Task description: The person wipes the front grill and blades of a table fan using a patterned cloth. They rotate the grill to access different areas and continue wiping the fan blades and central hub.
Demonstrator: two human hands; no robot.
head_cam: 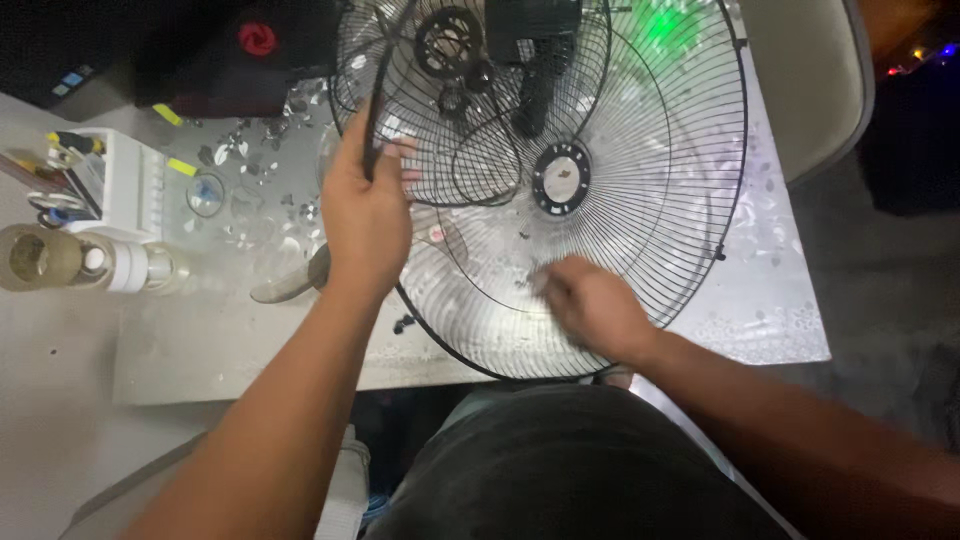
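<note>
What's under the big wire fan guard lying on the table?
Through the big fan guard shows the table, a translucent fan blade and black motor parts. The right hand hides one patch.

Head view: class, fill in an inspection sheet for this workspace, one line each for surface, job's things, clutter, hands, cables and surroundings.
Surface: table with a shiny patterned cover.
Job's things: large front grille lying flat; smaller rear grille tilted up on it.
Clutter: tape rolls, white organiser, clear fan blade, small loose parts.
Hands: left hand grips the rear grille's rim; right hand on the front grille, blurred.
Cables: nothing seen.
Surroundings: chair, coloured lights, dark floor.
</note>
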